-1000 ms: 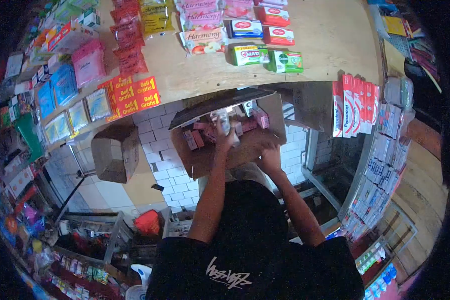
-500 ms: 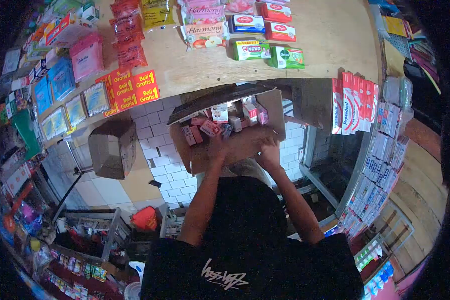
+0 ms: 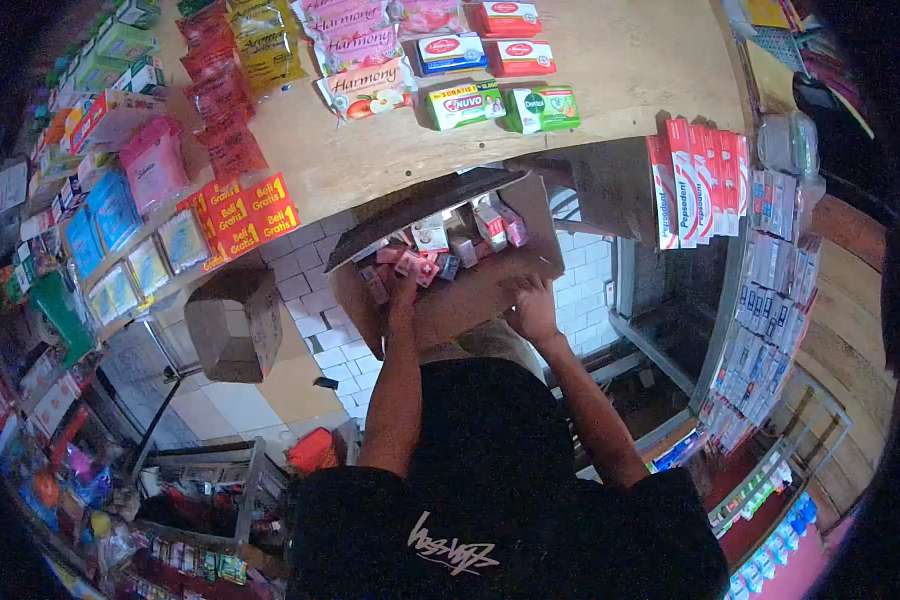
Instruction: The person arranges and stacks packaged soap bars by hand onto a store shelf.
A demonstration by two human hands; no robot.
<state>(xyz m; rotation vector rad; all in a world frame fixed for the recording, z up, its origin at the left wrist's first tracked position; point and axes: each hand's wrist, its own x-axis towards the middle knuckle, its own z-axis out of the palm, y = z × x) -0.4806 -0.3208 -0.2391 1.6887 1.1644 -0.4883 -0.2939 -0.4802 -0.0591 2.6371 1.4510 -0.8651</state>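
An open cardboard box (image 3: 470, 300), tilted toward me, holds several small cartons, mostly red, pink and white. My left hand (image 3: 404, 292) reaches over its near wall, touching or right beside a red-and-white carton (image 3: 422, 267); its fingertips are blurred among the cartons, so their grip cannot be made out. On the right, my right hand (image 3: 532, 306) has its fingers closed over the top edge of the box's near wall. Farther back inside lie a white carton (image 3: 430, 236) and a pink-and-white carton (image 3: 490, 226).
Above the box runs a wooden counter (image 3: 360, 150) with soap packs (image 3: 460, 105) and red sachets (image 3: 225, 110). Pepsodent toothpaste boxes (image 3: 698, 190) stand at its right edge. Another cardboard box (image 3: 235, 325) is at the left, over the tiled floor. Metal shelf frames flank both sides.
My left hand has shifted left and deeper among the cartons, and the red-and-white carton near it has moved slightly. My right hand stays on the box edge. The view has turned slightly.
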